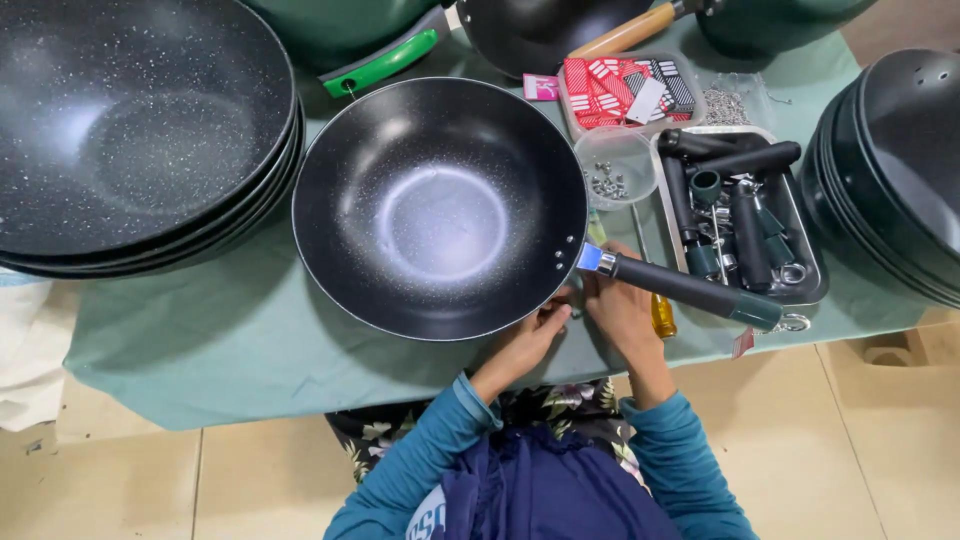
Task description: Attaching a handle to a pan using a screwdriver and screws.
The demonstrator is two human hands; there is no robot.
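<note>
A black speckled wok [437, 207] lies on the green cloth in the middle, its black handle [690, 290] with a green end pointing right. My left hand [528, 340] is at the wok's near rim, just under the handle joint, fingers curled. My right hand [620, 310] sits beneath the handle near the silver bracket [592, 258], fingers bent against it. What the fingers pinch is hidden. A yellow-handled screwdriver [662, 315] lies under the handle beside my right hand.
A stack of black woks [130, 130] fills the far left, another stack [900, 170] the right. A metal tray [812, 268] holds several black handles. A clear cup [616, 165] holds small nuts. A box of red and black tags [620, 88] sits behind.
</note>
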